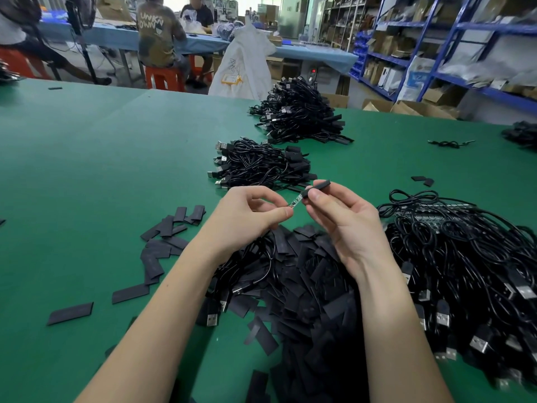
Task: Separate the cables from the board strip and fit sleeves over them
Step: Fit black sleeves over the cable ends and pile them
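My left hand (255,210) pinches the small board end of a black cable (295,203) between thumb and forefinger. My right hand (345,219) holds a black sleeve (318,187), whose open end meets the board tip. Below my hands lies a heap of flat black sleeves (305,286), with the held cable trailing down into it. To the right sits a large pile of black USB cables on board strips (453,251). Two piles of sleeved cables, one nearer (258,164) and one farther (299,114), lie beyond my hands.
The green table (101,170) carries loose sleeves scattered at left (171,228). A white sack (247,62) stands past the far edge. People sit at a blue table behind. Blue shelving with boxes (436,48) fills the right.
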A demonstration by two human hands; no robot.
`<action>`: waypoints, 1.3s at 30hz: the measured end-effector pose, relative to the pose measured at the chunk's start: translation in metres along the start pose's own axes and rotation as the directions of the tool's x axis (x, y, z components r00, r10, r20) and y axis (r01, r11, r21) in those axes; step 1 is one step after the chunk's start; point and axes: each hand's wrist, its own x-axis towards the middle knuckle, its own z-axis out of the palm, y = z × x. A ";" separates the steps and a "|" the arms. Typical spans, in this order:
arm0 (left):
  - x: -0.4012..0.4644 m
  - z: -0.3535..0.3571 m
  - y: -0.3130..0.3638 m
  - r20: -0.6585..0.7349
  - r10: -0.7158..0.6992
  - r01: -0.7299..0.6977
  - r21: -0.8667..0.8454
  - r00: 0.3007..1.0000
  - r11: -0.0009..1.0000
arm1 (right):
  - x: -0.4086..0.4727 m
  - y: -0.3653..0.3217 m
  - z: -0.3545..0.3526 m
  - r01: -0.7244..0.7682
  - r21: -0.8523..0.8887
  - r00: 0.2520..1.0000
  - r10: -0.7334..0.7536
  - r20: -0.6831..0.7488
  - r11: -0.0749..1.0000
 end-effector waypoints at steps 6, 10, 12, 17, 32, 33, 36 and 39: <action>0.002 -0.001 -0.001 0.013 0.085 -0.086 0.112 0.996 0.990 | -0.001 0.001 -0.002 0.012 -0.051 1.000 -0.011 0.016 0.999; 0.004 -0.003 -0.002 0.045 0.145 -0.150 0.174 0.988 0.973 | -0.002 -0.004 -0.008 -0.050 -0.066 0.997 0.054 0.059 0.997; 0.003 -0.004 -0.003 0.067 0.152 -0.162 0.174 0.986 0.971 | -0.002 -0.006 -0.011 -0.095 -0.047 0.992 0.099 0.081 0.994; 0.004 -0.004 -0.006 0.091 0.151 -0.165 0.169 0.984 0.972 | -0.004 -0.007 -0.012 -0.137 -0.051 0.986 0.141 0.091 0.989; 0.005 0.001 -0.005 0.067 0.149 -0.159 0.182 0.987 0.970 | 0.000 0.000 -0.010 -0.119 -0.081 0.988 0.126 0.093 0.990; 0.005 0.002 -0.005 0.063 0.154 -0.163 0.192 0.986 0.968 | 0.000 0.001 -0.009 -0.121 -0.083 0.987 0.128 0.096 0.989; 0.004 0.002 -0.004 0.058 0.141 -0.149 0.178 0.988 0.973 | 0.000 0.003 -0.008 -0.126 -0.086 0.988 0.133 0.083 0.988; 0.004 0.000 -0.004 0.088 0.078 -0.088 0.120 0.993 0.989 | 0.000 0.004 -0.008 -0.140 -0.055 0.989 0.143 0.045 0.989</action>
